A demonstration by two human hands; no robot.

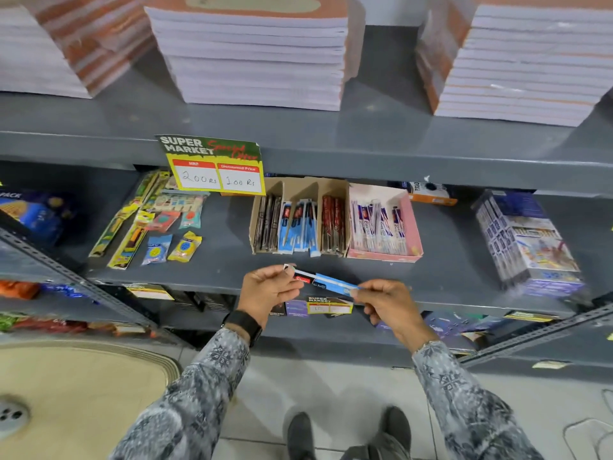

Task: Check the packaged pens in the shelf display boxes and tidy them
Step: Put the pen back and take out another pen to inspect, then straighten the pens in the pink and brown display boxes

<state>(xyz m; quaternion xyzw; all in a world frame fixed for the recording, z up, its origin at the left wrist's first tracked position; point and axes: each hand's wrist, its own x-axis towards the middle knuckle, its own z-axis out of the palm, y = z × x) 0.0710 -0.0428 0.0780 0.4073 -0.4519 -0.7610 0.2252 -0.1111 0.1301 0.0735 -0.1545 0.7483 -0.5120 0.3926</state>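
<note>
**Both hands pinch one blue pen packet**

Patterned sleeves reach up from six o'clock. Left hand (268, 288) and right hand (386, 305) each pinch an end of a blue pen packet (323, 280), held level just before the shelf (447, 277) edge. At twelve o'clock stand the cardboard display box (300, 185) and pink box (413, 224), full of pens.

Left hand (268, 288) raised, thumb and fingers pinched together, wrist wearing a dark watch. Right hand (386, 303) level alongside, fingertips likewise pinched. Both forearms extended forward in patterned sleeves.
</note>
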